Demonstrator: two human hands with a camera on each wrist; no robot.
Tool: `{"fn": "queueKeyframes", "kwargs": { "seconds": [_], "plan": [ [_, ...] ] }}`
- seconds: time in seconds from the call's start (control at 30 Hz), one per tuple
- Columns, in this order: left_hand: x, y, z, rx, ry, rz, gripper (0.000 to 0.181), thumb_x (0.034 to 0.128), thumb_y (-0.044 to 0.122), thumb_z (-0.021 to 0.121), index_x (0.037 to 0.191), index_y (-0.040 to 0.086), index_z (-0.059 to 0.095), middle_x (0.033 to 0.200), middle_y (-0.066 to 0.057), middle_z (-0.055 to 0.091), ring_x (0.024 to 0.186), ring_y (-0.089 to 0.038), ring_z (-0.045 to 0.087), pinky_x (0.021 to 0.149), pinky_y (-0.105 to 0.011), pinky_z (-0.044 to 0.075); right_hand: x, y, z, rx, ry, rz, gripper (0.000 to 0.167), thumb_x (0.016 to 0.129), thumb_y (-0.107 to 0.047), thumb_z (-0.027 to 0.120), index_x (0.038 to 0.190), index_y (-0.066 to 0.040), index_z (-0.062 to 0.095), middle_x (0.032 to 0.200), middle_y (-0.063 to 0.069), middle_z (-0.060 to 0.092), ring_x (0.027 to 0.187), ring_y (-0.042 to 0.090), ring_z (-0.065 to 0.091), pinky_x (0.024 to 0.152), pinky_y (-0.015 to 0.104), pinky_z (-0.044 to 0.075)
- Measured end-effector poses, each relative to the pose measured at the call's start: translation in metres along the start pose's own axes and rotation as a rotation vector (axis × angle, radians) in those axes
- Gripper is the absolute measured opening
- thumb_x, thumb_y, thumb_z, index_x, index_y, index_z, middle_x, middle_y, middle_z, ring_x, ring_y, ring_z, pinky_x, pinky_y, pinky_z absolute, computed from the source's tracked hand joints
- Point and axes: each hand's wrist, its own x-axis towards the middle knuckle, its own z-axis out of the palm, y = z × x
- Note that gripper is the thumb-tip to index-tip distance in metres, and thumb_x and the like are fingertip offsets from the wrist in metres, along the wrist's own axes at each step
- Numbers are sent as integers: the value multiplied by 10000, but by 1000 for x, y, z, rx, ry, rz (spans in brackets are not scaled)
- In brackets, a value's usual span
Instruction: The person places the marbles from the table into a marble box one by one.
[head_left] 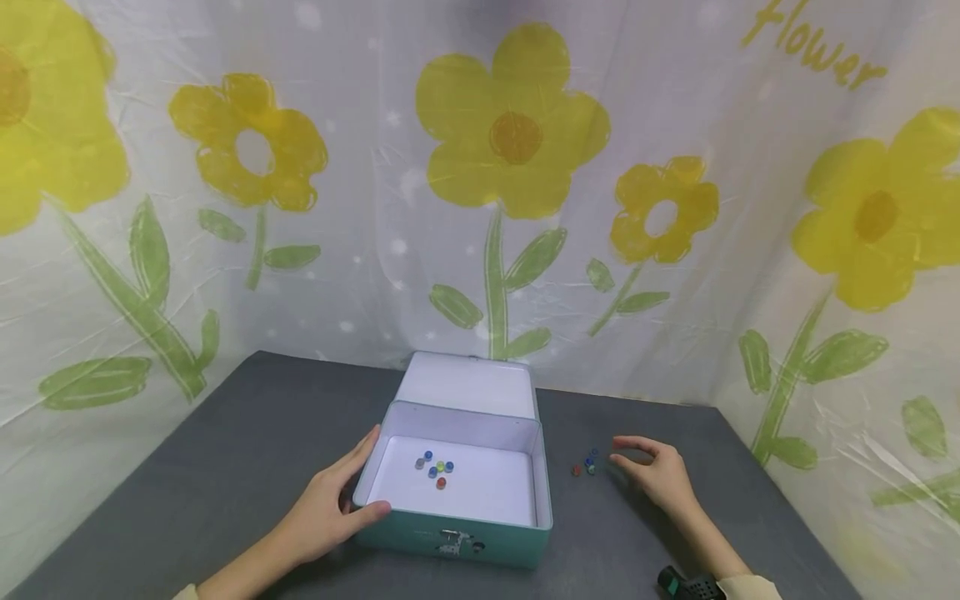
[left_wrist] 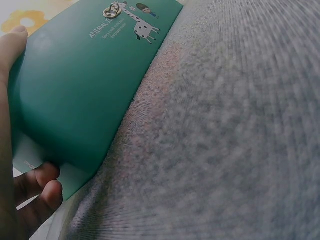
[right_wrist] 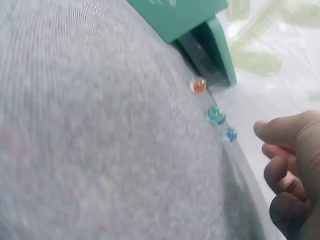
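Note:
A green tin box [head_left: 450, 540] with a white inside and a giraffe print stands on the table, its lid [head_left: 467, 382] tilted back. Several glass marbles [head_left: 441, 483], blue, red, yellow-green and clear, lie on its floor. My left hand [head_left: 330, 506] grips the box's left side, thumb at the front rim; the left wrist view shows fingertips [left_wrist: 50, 192] against the side wall. To the right of the box, red, green and blue marbles [right_wrist: 216, 115] lie on the cloth. Beside them my right hand [head_left: 660, 475] hovers, thumb and index finger apart with nothing between them.
Dark grey cloth [head_left: 225, 450] covers the table. A pale curtain [head_left: 360, 250] with yellow flowers hangs behind and along both sides. A black device [head_left: 690, 586] sits at my right wrist.

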Motion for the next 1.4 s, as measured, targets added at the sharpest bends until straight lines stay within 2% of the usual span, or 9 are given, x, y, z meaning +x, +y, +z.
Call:
{"fn": "queueKeyframes", "kwargs": {
  "seconds": [0.23,0.43,0.57,0.87,1.4],
  "plan": [
    [0,-1,1,13,-3,4,949,889,277,847,1669,102,336,1671,-229,381,619,9,411,522,-219,421,1,10,0,-53,-20,13,363,909,-149,850,1237,-20,763,1127,165,770,488,134,543,469,270,420],
    [0,2,-1,0,-3,-2,949,888,277,847,1669,103,337,1671,-229,381,617,4,421,520,-225,427,3,13,5,-98,-28,-43,318,902,-121,848,1194,-14,782,1169,212,766,487,127,553,494,274,468],
    [1,3,-2,1,-6,-6,949,891,277,846,1670,100,333,1674,-225,378,614,3,417,522,-224,424,7,13,9,-111,-39,-52,283,906,-114,843,1173,-35,793,1188,214,763,483,128,546,492,275,473],
    [-1,1,-1,2,-14,-16,943,900,276,839,1673,104,328,1669,-241,377,621,1,421,522,-224,426,9,8,19,-88,-36,-29,207,897,-104,850,1095,-50,819,1149,193,776,542,116,592,514,272,511],
    [-1,2,-1,-15,-8,-1,938,899,266,840,1671,105,332,1668,-243,378,630,1,426,525,-224,432,16,5,29,-92,17,-45,131,905,-101,841,1035,-84,840,1071,163,795,495,114,571,494,255,469]
  ]
}}
